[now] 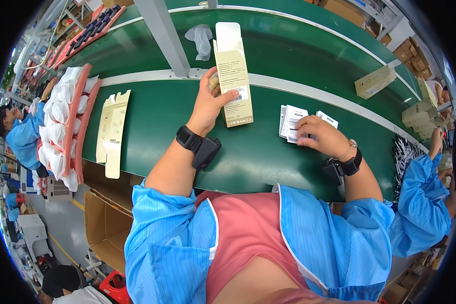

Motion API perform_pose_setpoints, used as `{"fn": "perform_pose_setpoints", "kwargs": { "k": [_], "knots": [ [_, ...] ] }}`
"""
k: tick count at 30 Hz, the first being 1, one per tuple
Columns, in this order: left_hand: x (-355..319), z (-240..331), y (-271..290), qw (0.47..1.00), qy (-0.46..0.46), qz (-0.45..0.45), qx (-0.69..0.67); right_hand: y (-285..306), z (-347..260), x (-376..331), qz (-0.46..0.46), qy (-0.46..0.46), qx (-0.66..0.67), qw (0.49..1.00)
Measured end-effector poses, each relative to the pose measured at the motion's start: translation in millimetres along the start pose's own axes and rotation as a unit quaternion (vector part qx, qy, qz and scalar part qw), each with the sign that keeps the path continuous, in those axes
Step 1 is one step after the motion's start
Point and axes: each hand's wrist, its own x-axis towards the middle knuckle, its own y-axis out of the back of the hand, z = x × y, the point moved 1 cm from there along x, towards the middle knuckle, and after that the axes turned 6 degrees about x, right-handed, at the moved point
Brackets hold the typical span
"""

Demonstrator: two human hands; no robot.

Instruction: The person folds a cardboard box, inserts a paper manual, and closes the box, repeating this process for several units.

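Left hand (207,104) grips a tall beige carton (232,76) by its side, thumb across the front; carton stands upright on the green bench (187,126), top flap open. Right hand (321,136) rests fingers-down on a small stack of white leaflets (290,121), pinching them; stack lies flat just right of the carton. Flattened cartons (112,133) lie well left. Another beige box (375,81) sits farther right on the belt.
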Motion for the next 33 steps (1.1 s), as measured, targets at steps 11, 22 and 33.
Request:
{"fn": "perform_pose_setpoints", "kwargs": {
  "k": [11, 22, 33],
  "knots": [
    [-4.0, 2.5, -1.0, 0.995, -0.056, -0.077, 0.026, 65.9, -66.5, 50.9, 0.43, 0.257, -0.073, 0.862],
    [-1.7, -6.1, 3.3, 0.975, -0.142, -0.099, 0.138, 52.5, -89.3, 129.1, 0.326, 0.205, -0.107, 0.917],
    [-5.1, -1.6, 1.9, 0.958, -0.183, -0.069, 0.21, 59.8, -85.7, 138.0, 0.257, 0.179, -0.054, 0.948]
  ]
}}
